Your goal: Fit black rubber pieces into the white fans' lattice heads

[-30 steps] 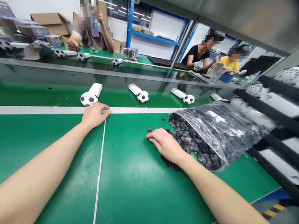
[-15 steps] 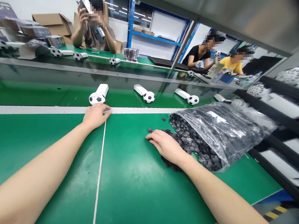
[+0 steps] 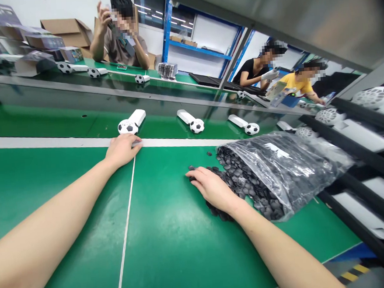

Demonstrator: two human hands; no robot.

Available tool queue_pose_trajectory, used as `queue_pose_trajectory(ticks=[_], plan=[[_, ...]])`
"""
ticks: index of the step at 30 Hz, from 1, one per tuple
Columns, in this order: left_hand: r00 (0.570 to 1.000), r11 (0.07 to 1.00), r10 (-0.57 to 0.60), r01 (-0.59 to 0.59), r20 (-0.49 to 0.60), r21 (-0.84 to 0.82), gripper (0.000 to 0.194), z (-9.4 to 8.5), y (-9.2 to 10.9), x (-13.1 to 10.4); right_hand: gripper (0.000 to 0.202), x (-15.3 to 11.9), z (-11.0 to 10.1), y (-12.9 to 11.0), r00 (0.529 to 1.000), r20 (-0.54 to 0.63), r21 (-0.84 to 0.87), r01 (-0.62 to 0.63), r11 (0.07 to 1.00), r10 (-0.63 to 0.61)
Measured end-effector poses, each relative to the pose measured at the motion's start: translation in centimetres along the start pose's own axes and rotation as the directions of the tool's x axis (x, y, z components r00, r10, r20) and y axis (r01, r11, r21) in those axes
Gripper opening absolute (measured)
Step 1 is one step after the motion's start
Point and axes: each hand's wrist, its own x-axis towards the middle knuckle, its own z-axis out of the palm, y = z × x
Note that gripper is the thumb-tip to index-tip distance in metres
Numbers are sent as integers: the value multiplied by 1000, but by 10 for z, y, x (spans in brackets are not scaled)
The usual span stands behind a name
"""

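My left hand (image 3: pixel 122 149) lies on the white edge strip (image 3: pixel 178 141) between the green worktop and the belt, thumb apart from its fingers, holding nothing I can see. Right beyond its fingertips is a white device with a football-patterned round head (image 3: pixel 128 126), on the belt. My right hand (image 3: pixel 213 187) rests palm down with fingers stretched over a heap of small black flat pieces (image 3: pixel 240 182); what lies under the palm is hidden. These pieces spill from the mouth of a clear plastic bag (image 3: pixel 299 167) lying on its side.
Two more football devices (image 3: pixel 197 125) (image 3: pixel 252 128) lie along the belt (image 3: pixel 45 121). A dark rack (image 3: pixel 353 150) with white parts stands close on the right. Across the belt, people (image 3: pixel 123 39) work at a far bench with cardboard boxes (image 3: pixel 67 32). A shelf hangs overhead.
The football devices on the near belt have shifted slightly right, while those farther back have shifted left. Both my hands stay nearly still. A co-worker in black has changed arm position.
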Motion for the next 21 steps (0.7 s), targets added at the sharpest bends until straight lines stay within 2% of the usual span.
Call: queue_pose_trajectory(ticks=[8,14,21], plan=[[1000,1000,-16,16,-16,-2,29,1,1,0,16,1,-3,-2,1000,19,12,1,1000,-1],[971,982,-185,178,-154,-57,34,4,-2,0,14,0,-3,-2,1000,-11,4,-29,1000,29],[992,990,-116,111,-53,-88,22,3,-2,2,17,-1,-6,-3,1000,0,-27,-14,1000,14]])
